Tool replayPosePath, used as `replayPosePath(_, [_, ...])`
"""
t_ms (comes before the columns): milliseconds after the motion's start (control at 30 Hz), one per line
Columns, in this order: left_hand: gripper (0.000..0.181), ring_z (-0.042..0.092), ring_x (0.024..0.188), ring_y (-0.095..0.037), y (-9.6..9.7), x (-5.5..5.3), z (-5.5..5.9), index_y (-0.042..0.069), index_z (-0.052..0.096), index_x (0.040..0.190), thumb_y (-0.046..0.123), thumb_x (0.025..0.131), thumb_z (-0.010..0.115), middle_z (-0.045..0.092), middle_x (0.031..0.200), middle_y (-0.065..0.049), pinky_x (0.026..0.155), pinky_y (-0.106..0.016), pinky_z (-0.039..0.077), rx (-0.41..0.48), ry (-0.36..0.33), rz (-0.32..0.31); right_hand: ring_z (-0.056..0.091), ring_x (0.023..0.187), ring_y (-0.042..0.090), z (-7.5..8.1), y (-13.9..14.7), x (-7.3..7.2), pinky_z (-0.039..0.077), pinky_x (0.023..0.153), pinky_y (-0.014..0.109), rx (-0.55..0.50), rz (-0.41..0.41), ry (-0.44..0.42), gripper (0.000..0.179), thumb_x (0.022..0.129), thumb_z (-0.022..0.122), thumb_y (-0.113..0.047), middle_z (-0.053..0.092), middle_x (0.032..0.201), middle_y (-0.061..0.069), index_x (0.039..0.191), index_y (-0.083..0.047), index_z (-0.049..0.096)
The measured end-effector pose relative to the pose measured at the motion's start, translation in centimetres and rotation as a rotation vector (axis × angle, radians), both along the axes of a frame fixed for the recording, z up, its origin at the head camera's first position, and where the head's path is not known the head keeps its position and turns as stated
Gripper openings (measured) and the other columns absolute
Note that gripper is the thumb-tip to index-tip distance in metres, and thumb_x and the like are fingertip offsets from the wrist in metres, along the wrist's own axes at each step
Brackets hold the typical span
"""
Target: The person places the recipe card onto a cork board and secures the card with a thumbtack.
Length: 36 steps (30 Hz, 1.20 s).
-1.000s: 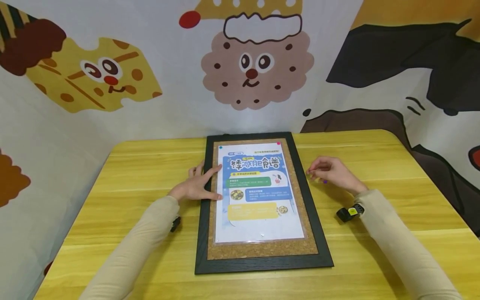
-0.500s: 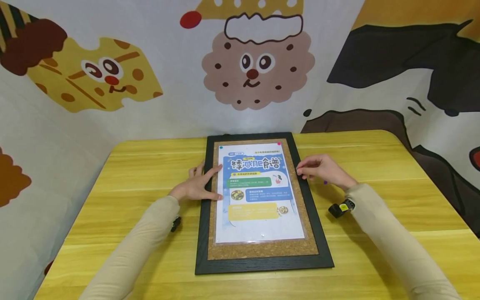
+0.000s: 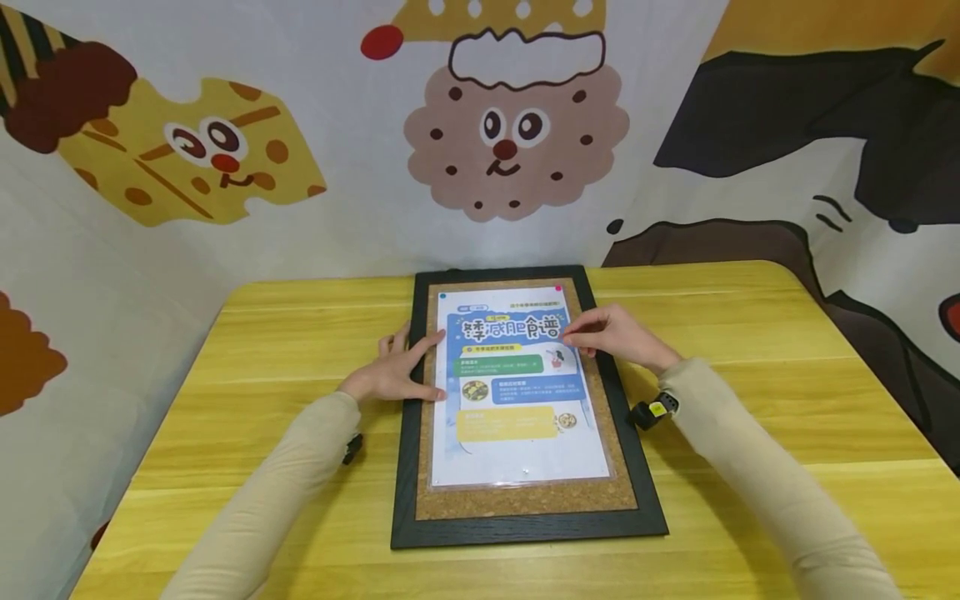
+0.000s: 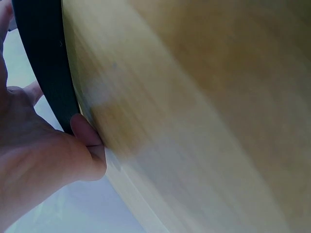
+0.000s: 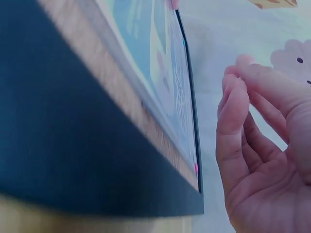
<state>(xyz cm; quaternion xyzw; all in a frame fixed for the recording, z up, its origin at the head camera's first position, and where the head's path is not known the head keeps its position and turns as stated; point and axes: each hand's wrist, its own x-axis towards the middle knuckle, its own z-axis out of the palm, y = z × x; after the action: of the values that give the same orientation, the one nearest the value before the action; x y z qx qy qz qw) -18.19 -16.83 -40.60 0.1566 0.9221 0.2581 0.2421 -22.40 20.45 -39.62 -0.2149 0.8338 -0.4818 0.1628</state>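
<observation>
A black-framed corkboard [image 3: 525,497] lies on the table, with a printed poster [image 3: 517,460] on its cork. A teal pin [image 3: 442,296] and a pink pin [image 3: 558,288] sit at the poster's top corners. My left hand [image 3: 390,373] rests over the left frame edge; thumb and forefinger spread onto the poster, the other fingers by the frame's outer side. In the left wrist view a fingertip touches that edge. My right hand [image 3: 618,335] is over the board's right side, thumb and forefinger pinching a pushpin [image 5: 238,77], almost wholly hidden by the fingertips.
The yellow wood-grain table [image 3: 300,333] reaches back to a white wall cloth [image 3: 337,242] printed with cartoon food. The board's far edge lies close to that cloth. A black wrist camera [image 3: 651,410] with a yellow mark is worn on the right wrist.
My right hand has moved left from the table beside the board to over the poster's right edge. The purple pin on the table is now hidden by that hand. My left hand stays put.
</observation>
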Motion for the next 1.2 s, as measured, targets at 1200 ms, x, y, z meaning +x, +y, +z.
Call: replayPosePath(1200, [0.103,-0.004,0.136,-0.046,0.1,-0.1,-0.1,0.027,0.012,0.157,0.052,0.079,0.074,-0.017,0.156,-0.024,0.098,-0.071,0.023,-0.021,-0.013,0.017,0.054,0.066,0.019,-1.7,-10.1,0.1,0.044,0.058,0.027,0.008,0.11,0.11,0.02,0.089,0.068,-0.008,0.068,0.102,0.003,0.109,-0.009,0.075])
